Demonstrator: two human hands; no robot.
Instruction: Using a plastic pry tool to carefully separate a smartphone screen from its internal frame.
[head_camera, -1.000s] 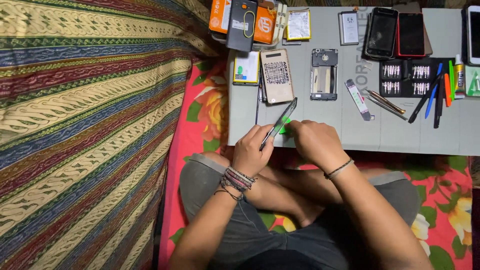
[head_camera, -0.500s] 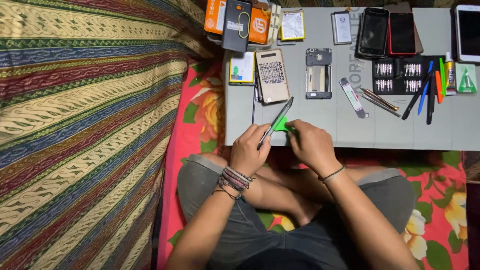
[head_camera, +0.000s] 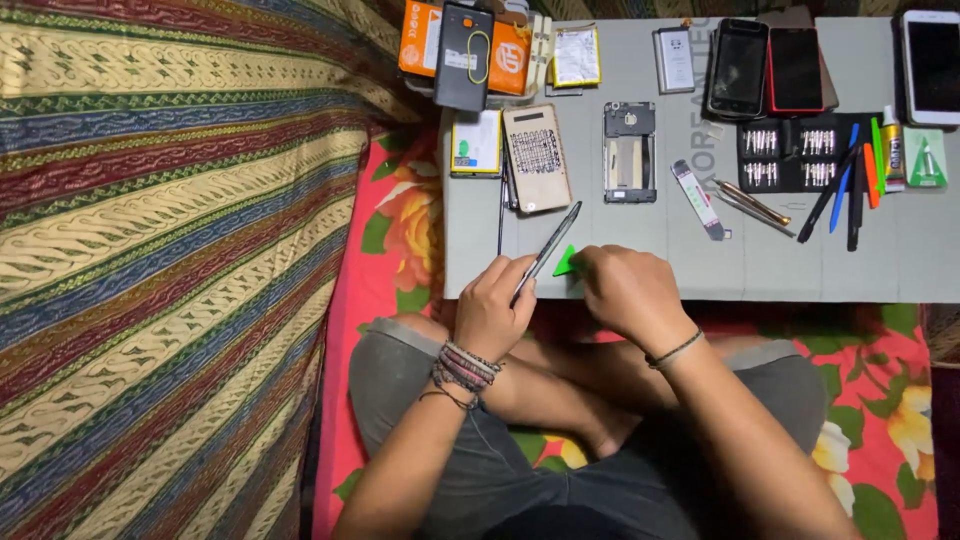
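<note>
Grey work mat (head_camera: 600, 270) lay crowded with phone parts. Left hand (head_camera: 495, 315) gripped a thin phone panel (head_camera: 548, 252) on edge, while right hand (head_camera: 625, 295) pinched a green pick (head_camera: 567, 263) against it, seemingly prying.

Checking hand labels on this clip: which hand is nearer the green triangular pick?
Right. The right hand pinches the green triangular pick at its fingertips, touching it. The left hand sits just left of the pick, holding a thin dark panel on edge against it.

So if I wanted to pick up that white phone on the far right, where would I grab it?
Grip the white phone across its two long side edges, coming straight down from above. It lies flat, screen up, on the grey mat, and the red phone beside it leaves a gap for fingers.
</note>
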